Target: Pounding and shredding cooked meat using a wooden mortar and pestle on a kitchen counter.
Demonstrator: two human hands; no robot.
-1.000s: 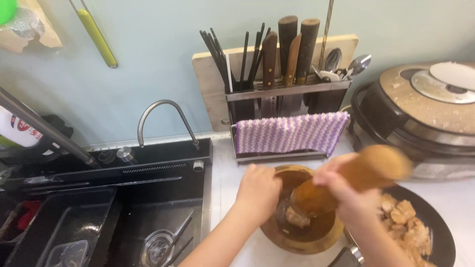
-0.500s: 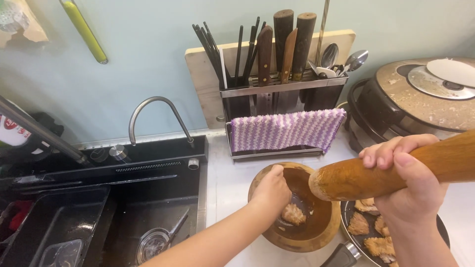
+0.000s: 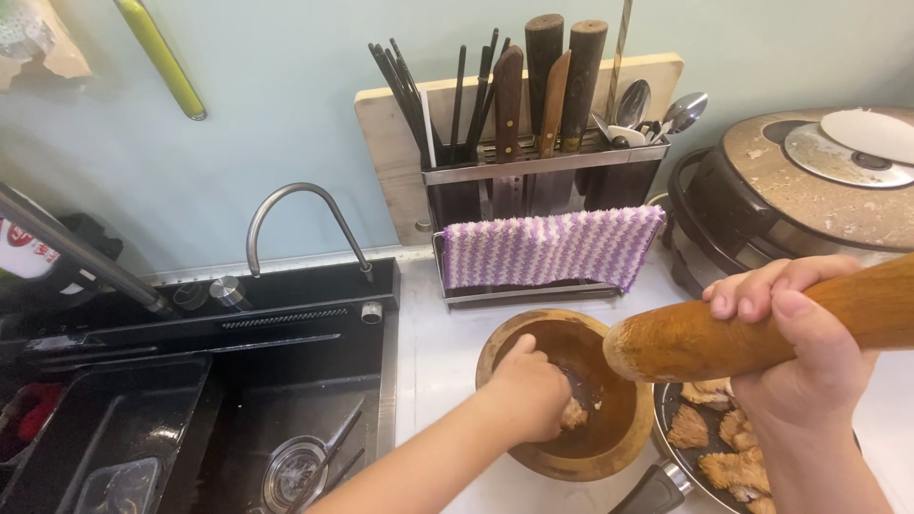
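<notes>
Kitchen counter right of black sink [image 3: 190, 419]. Left hand [image 3: 528, 395] inside wooden mortar [image 3: 533, 457], fingers curled around food. Right hand [image 3: 809, 352] grips pestle [image 3: 705, 338], raised above mortar. Pounding paused; next stroke needs fingers out.

A purple-and-white cloth [image 3: 550, 249] drapes over the knife rack [image 3: 533, 171], a curved tap [image 3: 303, 221] arches over the black sink [image 3: 205, 381], and a rice cooker [image 3: 809, 190] sits at right.

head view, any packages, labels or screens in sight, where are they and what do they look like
Labelled container: far left edge behind the dark slanted bar, rounded, white with red and green print, mostly hidden.
Crumpled bag: top left corner on the wall, tan and clear, cut off by the frame.
No screens visible.
</notes>
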